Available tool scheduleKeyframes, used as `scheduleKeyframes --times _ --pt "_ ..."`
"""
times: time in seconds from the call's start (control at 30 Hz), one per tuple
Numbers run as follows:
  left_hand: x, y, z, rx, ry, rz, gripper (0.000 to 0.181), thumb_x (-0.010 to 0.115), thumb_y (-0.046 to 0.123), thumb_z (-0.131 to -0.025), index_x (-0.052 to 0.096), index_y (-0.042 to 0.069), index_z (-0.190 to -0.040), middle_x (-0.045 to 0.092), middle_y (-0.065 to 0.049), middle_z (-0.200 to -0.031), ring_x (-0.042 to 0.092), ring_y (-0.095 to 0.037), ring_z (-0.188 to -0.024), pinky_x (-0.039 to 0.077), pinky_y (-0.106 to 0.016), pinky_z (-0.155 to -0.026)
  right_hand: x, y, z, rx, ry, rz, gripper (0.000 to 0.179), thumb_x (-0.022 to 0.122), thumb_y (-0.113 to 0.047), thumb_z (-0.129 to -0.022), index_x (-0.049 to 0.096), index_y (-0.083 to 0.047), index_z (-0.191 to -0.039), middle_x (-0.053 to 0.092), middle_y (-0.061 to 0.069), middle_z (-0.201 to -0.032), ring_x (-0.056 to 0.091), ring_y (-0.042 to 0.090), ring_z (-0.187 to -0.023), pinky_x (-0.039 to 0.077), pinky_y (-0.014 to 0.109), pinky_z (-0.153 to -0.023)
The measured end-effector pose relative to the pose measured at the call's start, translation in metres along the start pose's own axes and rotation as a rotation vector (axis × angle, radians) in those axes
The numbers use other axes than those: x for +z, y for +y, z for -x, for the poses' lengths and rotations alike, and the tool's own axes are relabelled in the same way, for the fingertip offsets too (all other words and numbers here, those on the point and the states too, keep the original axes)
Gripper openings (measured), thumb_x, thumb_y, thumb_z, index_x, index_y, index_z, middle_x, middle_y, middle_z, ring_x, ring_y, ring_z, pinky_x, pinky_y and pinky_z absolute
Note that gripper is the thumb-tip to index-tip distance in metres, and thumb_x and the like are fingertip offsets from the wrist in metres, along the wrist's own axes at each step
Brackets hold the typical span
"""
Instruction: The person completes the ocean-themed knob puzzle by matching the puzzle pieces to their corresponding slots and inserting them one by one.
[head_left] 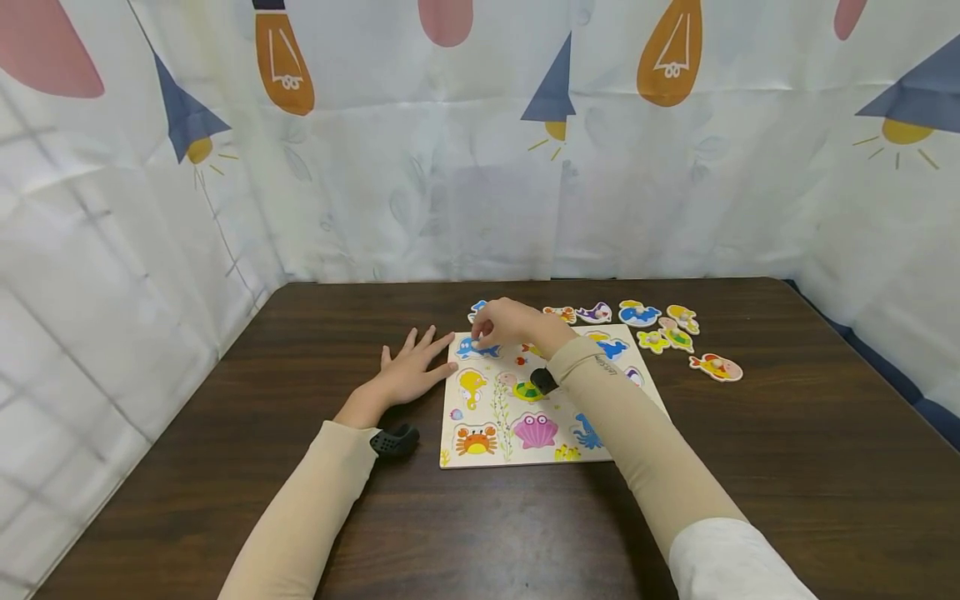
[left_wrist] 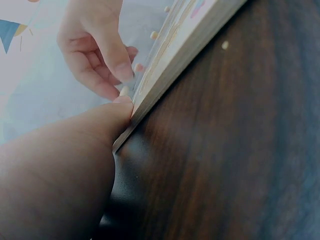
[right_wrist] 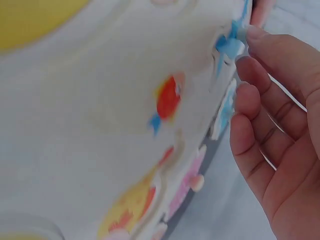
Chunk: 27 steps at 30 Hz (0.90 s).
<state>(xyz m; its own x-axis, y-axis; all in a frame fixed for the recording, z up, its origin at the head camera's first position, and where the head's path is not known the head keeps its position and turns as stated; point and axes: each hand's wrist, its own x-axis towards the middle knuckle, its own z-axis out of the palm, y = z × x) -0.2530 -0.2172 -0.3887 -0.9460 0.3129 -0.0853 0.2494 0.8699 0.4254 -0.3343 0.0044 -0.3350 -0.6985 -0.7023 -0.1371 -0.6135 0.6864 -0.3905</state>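
Observation:
A wooden puzzle board [head_left: 491, 454] printed with sea animals lies on the table. My left hand [head_left: 408, 372] is spread out flat at the board's left side, its thumb and fingertips touching the edge. Over the upper left corner reaches my right hand [head_left: 508, 322], thumb and finger pinching the knob of a blue fish-shaped puzzle piece [head_left: 489, 352]. That piece [right_wrist: 232, 46] is at the board's surface in the right wrist view, partly hidden by the fingertips. In the left wrist view a pale knob [left_wrist: 125, 91] shows by the right fingertips.
Behind the board lie a blue piece [head_left: 477, 307], a crab piece [head_left: 559, 314] and a purple piece [head_left: 595, 313]. Right of these are a whale piece [head_left: 639, 315], a turtle piece [head_left: 677, 337], a yellow star piece [head_left: 651, 342] and a fish piece [head_left: 717, 367]. A patterned curtain [head_left: 480, 192] hangs behind.

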Motion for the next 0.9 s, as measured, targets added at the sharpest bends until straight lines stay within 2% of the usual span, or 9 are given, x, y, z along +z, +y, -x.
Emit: scheduleKeyframes --times 0.2,0.33,0.47,0.73,0.9 --pt "-0.001 0.001 0.001 -0.006 0.001 0.0 0.071 0.047 0.054 -0.106 0.024 0.022 -0.166 0.006 -0.017 -0.171 -0.005 -0.045 -0.154 -0.008 -0.078 -0.109 -0.011 0.007 0.015 -0.068 0.019 -0.005 0.019 0.072 -0.017 -0.099 0.077 -0.01 -0.115 0.07 0.002 -0.103 0.061 0.017 -0.093 0.052 0.029 -0.086" --pt "-0.001 0.001 0.0 0.002 0.004 -0.001 0.071 0.046 0.054 -0.106 0.024 0.022 -0.166 0.007 -0.017 -0.17 -0.004 -0.045 -0.154 -0.008 -0.079 -0.109 -0.018 0.015 0.028 -0.102 0.048 -0.027 0.018 0.072 -0.016 -0.099 0.077 -0.008 -0.114 0.07 0.001 -0.099 0.061 0.018 -0.091 0.053 0.029 -0.081" --pt "0.001 0.001 -0.001 0.004 0.007 0.0 0.071 0.046 0.055 -0.106 0.024 0.022 -0.166 0.007 -0.016 -0.171 -0.004 -0.044 -0.155 -0.008 -0.078 -0.109 -0.023 0.025 0.044 -0.091 0.095 -0.051 0.02 0.071 -0.016 -0.099 0.077 -0.007 -0.116 0.068 0.001 -0.095 0.06 0.02 -0.089 0.053 0.03 -0.076" --pt "0.001 0.002 0.0 0.01 0.007 0.003 0.072 0.047 0.056 -0.106 0.023 0.024 -0.166 0.006 -0.015 -0.171 -0.005 -0.042 -0.155 -0.008 -0.077 -0.11 -0.033 0.052 0.081 -0.075 0.211 -0.078 0.021 0.071 -0.014 -0.099 0.076 -0.006 -0.118 0.067 0.0 -0.094 0.056 0.02 -0.084 0.051 0.034 -0.076" --pt "-0.001 0.0 0.0 0.01 0.003 0.01 0.072 0.047 0.055 -0.106 0.023 0.023 -0.166 0.005 -0.015 -0.171 -0.006 -0.042 -0.155 -0.009 -0.077 -0.11 -0.038 0.064 0.102 -0.078 0.261 -0.126 0.019 0.068 -0.009 -0.1 0.075 -0.003 -0.117 0.071 0.007 -0.1 0.057 0.021 -0.082 0.052 0.036 -0.076"
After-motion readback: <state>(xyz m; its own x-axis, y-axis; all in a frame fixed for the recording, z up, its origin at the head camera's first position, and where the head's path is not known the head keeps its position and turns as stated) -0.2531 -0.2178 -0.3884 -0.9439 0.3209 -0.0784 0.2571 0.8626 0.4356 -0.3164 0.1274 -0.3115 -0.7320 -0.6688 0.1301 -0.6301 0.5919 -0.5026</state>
